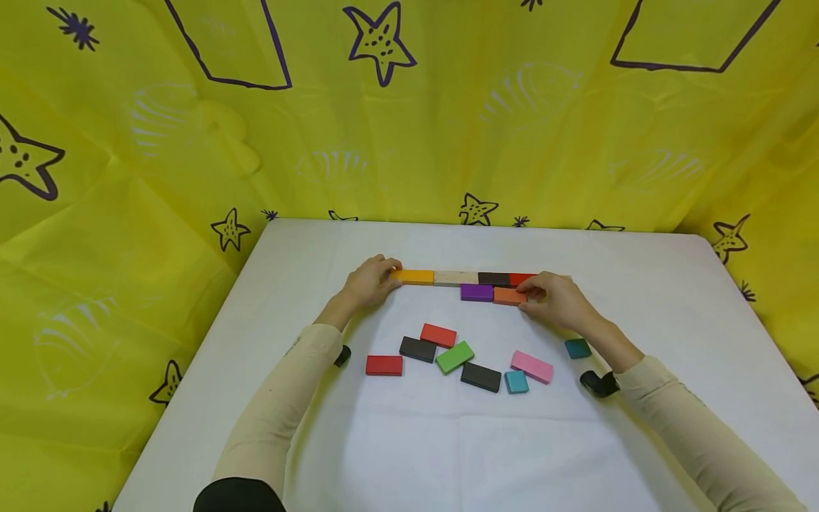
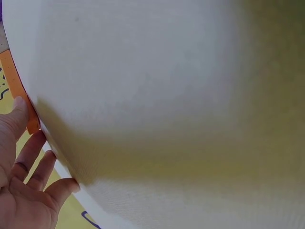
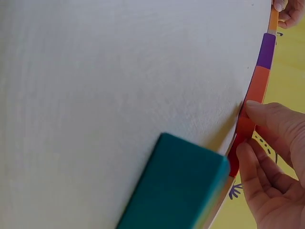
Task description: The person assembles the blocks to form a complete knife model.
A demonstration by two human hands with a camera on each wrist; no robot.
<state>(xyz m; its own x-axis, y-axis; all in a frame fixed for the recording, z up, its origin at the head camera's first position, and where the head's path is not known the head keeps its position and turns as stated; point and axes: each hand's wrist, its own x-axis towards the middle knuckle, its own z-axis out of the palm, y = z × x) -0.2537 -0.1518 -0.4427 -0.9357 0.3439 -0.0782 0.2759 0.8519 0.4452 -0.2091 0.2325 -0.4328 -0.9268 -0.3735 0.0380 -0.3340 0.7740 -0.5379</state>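
Observation:
Wooden blocks form a row at the back of the table: a yellow-orange block [image 1: 414, 277], a pale wood block [image 1: 456, 278], a dark brown block [image 1: 493, 279] and a red block [image 1: 521, 278]. My left hand [image 1: 372, 281] holds the row's left end, its thumb on the yellow-orange block's face and a finger at its end, as the left wrist view shows. In front of the row lie a purple block [image 1: 476, 292] and an orange block [image 1: 507, 296], end to end. My right hand [image 1: 559, 300] pinches the orange block's right end. Its fingers partly cover the row's right part.
Nearer lie loose blocks: red [image 1: 384, 365], red [image 1: 439, 335], black [image 1: 418, 349], green [image 1: 455, 357], black [image 1: 481, 377], light blue [image 1: 517, 382] and pink [image 1: 532, 367]. A teal block [image 1: 578, 348] is beside my right forearm. A yellow patterned cloth [image 1: 409, 142] hangs behind the white table [image 1: 397, 448].

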